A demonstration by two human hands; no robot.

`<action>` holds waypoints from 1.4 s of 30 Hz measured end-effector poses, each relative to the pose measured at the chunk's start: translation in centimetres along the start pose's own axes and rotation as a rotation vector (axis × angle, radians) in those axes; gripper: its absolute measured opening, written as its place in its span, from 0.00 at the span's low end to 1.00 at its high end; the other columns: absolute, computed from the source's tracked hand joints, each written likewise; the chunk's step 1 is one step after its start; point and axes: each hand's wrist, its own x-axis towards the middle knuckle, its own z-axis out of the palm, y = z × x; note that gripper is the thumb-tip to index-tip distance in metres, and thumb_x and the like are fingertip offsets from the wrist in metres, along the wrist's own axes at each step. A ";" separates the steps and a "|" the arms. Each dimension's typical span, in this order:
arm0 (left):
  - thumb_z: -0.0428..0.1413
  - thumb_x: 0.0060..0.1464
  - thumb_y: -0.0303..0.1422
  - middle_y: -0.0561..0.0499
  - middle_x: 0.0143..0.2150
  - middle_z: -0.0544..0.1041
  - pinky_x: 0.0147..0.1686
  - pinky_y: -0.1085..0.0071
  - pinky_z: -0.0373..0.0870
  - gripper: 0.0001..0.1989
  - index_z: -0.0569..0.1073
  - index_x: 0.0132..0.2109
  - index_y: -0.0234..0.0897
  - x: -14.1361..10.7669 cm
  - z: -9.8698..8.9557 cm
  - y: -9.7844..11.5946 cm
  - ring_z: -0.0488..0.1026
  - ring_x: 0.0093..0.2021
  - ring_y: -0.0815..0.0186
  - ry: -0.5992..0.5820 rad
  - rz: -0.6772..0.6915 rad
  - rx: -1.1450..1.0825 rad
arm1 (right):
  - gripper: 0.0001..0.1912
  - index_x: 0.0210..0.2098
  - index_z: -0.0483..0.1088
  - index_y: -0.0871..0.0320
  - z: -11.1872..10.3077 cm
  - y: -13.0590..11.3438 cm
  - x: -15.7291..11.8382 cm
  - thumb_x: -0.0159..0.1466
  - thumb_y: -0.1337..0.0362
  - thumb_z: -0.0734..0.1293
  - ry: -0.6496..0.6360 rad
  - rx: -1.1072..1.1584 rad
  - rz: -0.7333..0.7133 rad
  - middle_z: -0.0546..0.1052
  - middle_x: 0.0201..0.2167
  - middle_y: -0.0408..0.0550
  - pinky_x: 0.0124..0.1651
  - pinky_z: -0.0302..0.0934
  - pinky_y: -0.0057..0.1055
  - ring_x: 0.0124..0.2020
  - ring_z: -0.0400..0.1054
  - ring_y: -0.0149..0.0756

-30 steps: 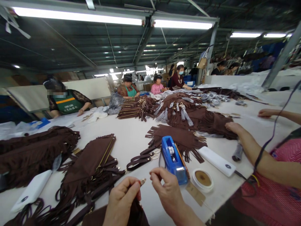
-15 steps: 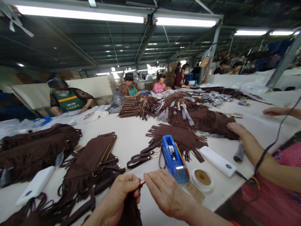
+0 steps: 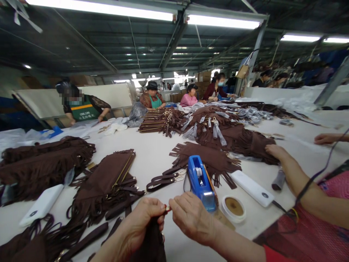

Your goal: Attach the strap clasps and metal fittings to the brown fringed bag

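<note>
At the lower middle of the head view, my left hand (image 3: 137,223) is closed on a dark brown bag (image 3: 153,242), which hangs below the fingers; its lower part runs out of the picture. Small gold-coloured metal shows at the bag's right edge. My right hand (image 3: 192,218) has its fingers bent together close to the left fingertips. Between the two hands is a tiny red and pale piece (image 3: 167,208), too small to name. Just beyond my right hand stand a blue tape dispenser (image 3: 197,174) and a round tub (image 3: 233,209) with brown contents.
Brown fringed bags (image 3: 106,182) with zips lie to the left, beside a white device (image 3: 40,205). Wrist straps (image 3: 160,182) with gold clips lie ahead. A second white device (image 3: 252,188) lies right, near a co-worker's arm (image 3: 297,178). Other people work across the table.
My right hand's fingers have bent inward from being stretched out flatter. Both hands stay close together. The view has shifted slightly.
</note>
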 end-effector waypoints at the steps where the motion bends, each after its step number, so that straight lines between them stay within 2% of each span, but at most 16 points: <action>1: 0.61 0.30 0.38 0.57 0.11 0.63 0.16 0.74 0.57 0.13 0.64 0.18 0.36 0.0 0.1 -0.1 0.59 0.14 0.72 0.016 0.004 0.019 | 0.11 0.30 0.67 0.63 0.1 0.1 0.1 0.62 0.73 0.55 0.042 0.045 0.050 0.68 0.21 0.45 0.27 0.51 0.33 0.23 0.59 0.35; 3: 0.59 0.33 0.37 0.56 0.11 0.64 0.17 0.74 0.58 0.12 0.64 0.18 0.36 0.0 0.3 -0.4 0.58 0.14 0.72 0.057 0.037 0.078 | 0.11 0.31 0.68 0.62 0.4 0.4 0.2 0.61 0.73 0.55 0.125 0.137 0.170 0.70 0.22 0.47 0.29 0.54 0.31 0.25 0.61 0.35; 5: 0.58 0.37 0.37 0.56 0.12 0.65 0.18 0.74 0.59 0.11 0.65 0.20 0.36 -0.1 0.4 -0.7 0.58 0.14 0.73 0.102 0.087 0.137 | 0.11 0.31 0.69 0.62 0.6 0.7 0.0 0.61 0.72 0.56 0.125 0.269 0.334 0.72 0.24 0.48 0.31 0.56 0.30 0.27 0.64 0.34; 10: 0.56 0.41 0.40 0.57 0.15 0.66 0.21 0.73 0.60 0.12 0.67 0.22 0.36 -0.5 0.1 -1.3 0.59 0.17 0.73 0.183 0.186 0.271 | 0.09 0.32 0.71 0.59 0.5 0.4 -0.7 0.61 0.66 0.59 -0.153 0.812 0.849 0.71 0.24 0.42 0.30 0.56 0.25 0.26 0.64 0.28; 12: 0.55 0.40 0.42 0.57 0.15 0.64 0.20 0.74 0.59 0.14 0.66 0.21 0.36 -0.5 0.1 -1.4 0.58 0.17 0.73 0.186 0.216 0.337 | 0.08 0.29 0.71 0.60 0.4 -0.1 -0.5 0.58 0.64 0.62 -0.204 0.996 0.955 0.70 0.22 0.40 0.28 0.54 0.25 0.25 0.62 0.28; 14: 0.54 0.39 0.43 0.58 0.14 0.63 0.19 0.74 0.57 0.14 0.66 0.20 0.36 -0.4 0.1 -1.4 0.56 0.17 0.73 0.182 0.251 0.393 | 0.05 0.25 0.71 0.61 0.5 -0.7 -0.1 0.54 0.65 0.65 -0.196 1.137 1.040 0.68 0.19 0.40 0.28 0.54 0.25 0.23 0.61 0.27; 17: 0.53 0.37 0.43 0.57 0.14 0.63 0.19 0.75 0.56 0.14 0.65 0.19 0.36 -0.5 0.3 -1.4 0.56 0.17 0.73 0.196 0.287 0.420 | 0.04 0.24 0.70 0.61 0.9 -1.2 0.0 0.53 0.67 0.65 -0.143 1.143 1.052 0.69 0.19 0.41 0.29 0.55 0.26 0.23 0.62 0.28; 21: 0.53 0.36 0.43 0.57 0.14 0.63 0.19 0.74 0.57 0.14 0.64 0.18 0.37 -0.3 0.5 -1.6 0.58 0.16 0.73 0.215 0.251 0.357 | 0.10 0.26 0.67 0.59 1.8 -1.6 -0.8 0.62 0.65 0.59 -0.054 0.715 0.727 0.70 0.24 0.45 0.31 0.55 0.28 0.27 0.62 0.31; 23: 0.54 0.37 0.43 0.57 0.14 0.63 0.19 0.74 0.58 0.14 0.64 0.18 0.37 0.0 0.5 -1.9 0.58 0.16 0.72 0.225 0.244 0.324 | 0.11 0.28 0.64 0.59 2.2 -1.8 -1.4 0.64 0.67 0.55 0.006 0.575 0.574 0.68 0.25 0.46 0.30 0.55 0.29 0.27 0.62 0.32; 25: 0.53 0.38 0.43 0.57 0.14 0.63 0.19 0.74 0.59 0.14 0.64 0.18 0.37 0.2 0.4 -2.2 0.59 0.16 0.72 0.243 0.251 0.293 | 0.10 0.29 0.61 0.58 2.4 -2.1 -1.8 0.64 0.70 0.53 0.064 0.539 0.491 0.67 0.27 0.48 0.31 0.56 0.29 0.30 0.62 0.33; 28: 0.54 0.41 0.41 0.59 0.14 0.63 0.20 0.74 0.61 0.13 0.64 0.19 0.37 0.3 0.3 -2.4 0.58 0.16 0.73 0.253 0.261 0.255 | 0.07 0.32 0.59 0.58 2.4 -2.5 -2.6 0.63 0.73 0.53 0.100 0.585 0.466 0.68 0.33 0.50 0.37 0.58 0.29 0.36 0.63 0.33; 31: 0.54 0.42 0.39 0.59 0.13 0.62 0.19 0.75 0.60 0.13 0.64 0.19 0.37 0.3 0.1 -2.4 0.57 0.15 0.74 0.227 0.229 0.207 | 0.07 0.32 0.60 0.58 1.9 -2.6 -3.3 0.64 0.70 0.53 0.042 0.660 0.569 0.67 0.33 0.49 0.38 0.58 0.30 0.36 0.63 0.33; 34: 0.54 0.43 0.38 0.60 0.13 0.61 0.19 0.75 0.59 0.13 0.64 0.18 0.36 0.3 0.0 -2.3 0.57 0.14 0.75 0.224 0.217 0.189 | 0.12 0.29 0.62 0.58 1.4 -2.6 -3.3 0.65 0.60 0.54 -0.096 0.796 0.835 0.68 0.28 0.46 0.35 0.57 0.30 0.30 0.63 0.32; 36: 0.55 0.43 0.39 0.59 0.13 0.62 0.19 0.76 0.59 0.14 0.64 0.18 0.36 0.3 -0.1 -2.4 0.57 0.15 0.75 0.232 0.223 0.192 | 0.17 0.27 0.63 0.58 1.3 -2.7 -2.8 0.65 0.54 0.54 -0.135 0.944 1.011 0.69 0.24 0.45 0.34 0.57 0.31 0.28 0.64 0.32; 39: 0.56 0.42 0.41 0.58 0.15 0.65 0.20 0.75 0.60 0.14 0.65 0.20 0.36 0.1 -0.1 -2.3 0.59 0.16 0.73 0.212 0.222 0.180 | 0.18 0.29 0.65 0.59 1.4 -3.0 -1.9 0.59 0.50 0.60 -0.029 1.214 1.151 0.69 0.24 0.43 0.31 0.57 0.29 0.27 0.65 0.31; 42: 0.55 0.43 0.42 0.58 0.15 0.65 0.21 0.74 0.60 0.14 0.65 0.20 0.36 -0.2 0.0 -2.3 0.60 0.16 0.72 0.207 0.229 0.190 | 0.16 0.33 0.67 0.59 1.7 -3.0 -1.1 0.55 0.53 0.65 0.056 1.372 1.203 0.70 0.27 0.43 0.29 0.57 0.27 0.27 0.64 0.30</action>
